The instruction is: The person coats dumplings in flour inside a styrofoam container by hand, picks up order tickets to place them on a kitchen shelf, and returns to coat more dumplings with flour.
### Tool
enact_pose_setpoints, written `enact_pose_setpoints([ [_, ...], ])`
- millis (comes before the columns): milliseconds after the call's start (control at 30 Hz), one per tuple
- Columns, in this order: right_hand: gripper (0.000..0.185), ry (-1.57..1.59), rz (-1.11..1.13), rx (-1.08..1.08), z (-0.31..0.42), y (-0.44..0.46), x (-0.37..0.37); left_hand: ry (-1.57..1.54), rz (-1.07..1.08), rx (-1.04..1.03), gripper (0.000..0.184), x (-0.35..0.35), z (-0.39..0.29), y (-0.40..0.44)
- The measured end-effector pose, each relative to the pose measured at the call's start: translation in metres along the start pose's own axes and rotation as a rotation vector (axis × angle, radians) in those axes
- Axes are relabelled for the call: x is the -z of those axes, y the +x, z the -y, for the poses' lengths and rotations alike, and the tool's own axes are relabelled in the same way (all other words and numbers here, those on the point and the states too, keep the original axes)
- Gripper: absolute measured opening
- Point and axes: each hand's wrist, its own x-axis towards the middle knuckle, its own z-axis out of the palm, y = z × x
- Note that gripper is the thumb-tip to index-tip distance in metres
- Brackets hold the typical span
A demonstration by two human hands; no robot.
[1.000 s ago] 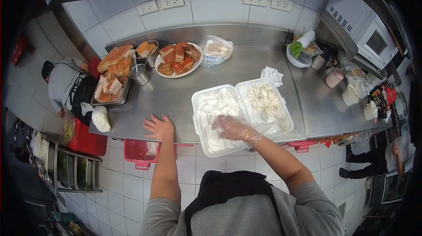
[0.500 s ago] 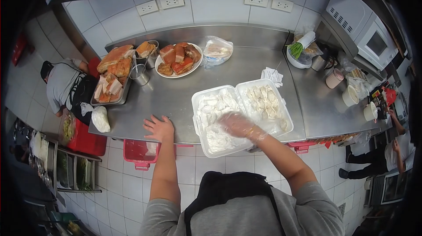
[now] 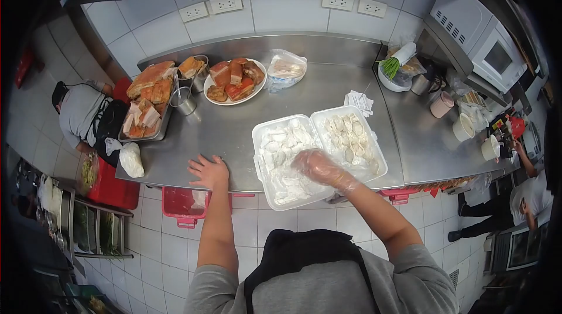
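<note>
A white foam clamshell box (image 3: pixel 256 149) lies opened out on the steel counter. Flour-dusted dumplings (image 3: pixel 349 137) fill its right half, and more pale, heavily floured pieces (image 3: pixel 280 140) lie in the left half. My right hand (image 3: pixel 319 167), in a clear plastic glove, is over the box near the middle fold. Its fingers are curled down among the floured pieces, and the fingertips are hidden. My left hand (image 3: pixel 209 172) is bare and rests on the counter's front edge with its fingers spread, holding nothing.
Chunks of cooked meat fill a tray (image 3: pixel 162 132) and a plate (image 3: pixel 237 101) beside metal cups (image 3: pixel 183 102). Bags (image 3: pixel 132 160) stand near the left end. Right are green stalks (image 3: pixel 391 68), tubs (image 3: pixel 464 128) and a microwave (image 3: pixel 494 59). Co-workers (image 3: pixel 88 112) are at both sides.
My right hand stays over the left half of the box, its fingers shifted slightly. The left hand keeps its place on the counter edge. The whole view has moved a little.
</note>
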Motion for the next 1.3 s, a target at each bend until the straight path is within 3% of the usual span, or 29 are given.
enact_pose_setpoints([
  [67,0.043,-0.034,-0.032,-0.101,-0.002,-0.006,-0.008,0.014,-0.022,-0.004,0.06,-0.006,0.001,0.002],
  [200,0.045,0.014,0.31,-0.157,0.01,-0.003,-0.021,-0.013,-0.022,-0.006,0.06,-0.004,0.0,0.001],
  [300,0.042,0.189,0.155,-0.156,-0.002,-0.004,-0.034,-0.011,-0.007,-0.006,0.06,0.003,0.0,-0.001],
  [400,0.043,0.098,0.101,-0.426,0.007,0.007,0.002,-0.012,-0.004,-0.012,0.06,0.001,0.0,-0.001],
  [533,0.045,-0.044,0.244,-0.511,0.022,-0.002,0.016,-0.019,0.015,-0.005,0.06,0.005,-0.001,0.0],
  [633,0.056,-0.085,0.294,-0.351,0.043,-0.016,0.0,-0.021,0.02,-0.011,0.061,0.003,-0.001,-0.001],
  [667,0.054,-0.061,0.214,-0.422,0.036,-0.019,-0.027,-0.023,0.017,-0.013,0.061,0.002,0.0,0.0],
  [767,0.047,-0.059,0.249,-0.438,-0.001,-0.007,-0.054,-0.02,0.035,-0.009,0.061,0.008,-0.001,-0.002],
  [867,0.032,0.151,0.185,-0.441,-0.013,-0.001,-0.019,-0.035,0.038,0.001,0.061,0.009,-0.003,-0.002],
  [967,0.032,0.259,0.26,-0.415,0.019,0.014,0.027,-0.027,0.033,-0.008,0.061,0.007,-0.001,-0.001],
  [1100,0.052,0.024,0.064,-0.225,0.016,0.01,-0.041,-0.03,0.038,-0.004,0.061,0.009,-0.002,-0.002],
  [1133,0.06,-0.047,0.229,-0.2,0.023,0.011,-0.044,-0.033,0.039,-0.002,0.061,0.01,-0.002,-0.002],
  [1300,0.052,0.175,0.278,-0.338,0.015,0.021,-0.032,-0.031,0.031,0.001,0.061,0.008,0.0,-0.001],
])
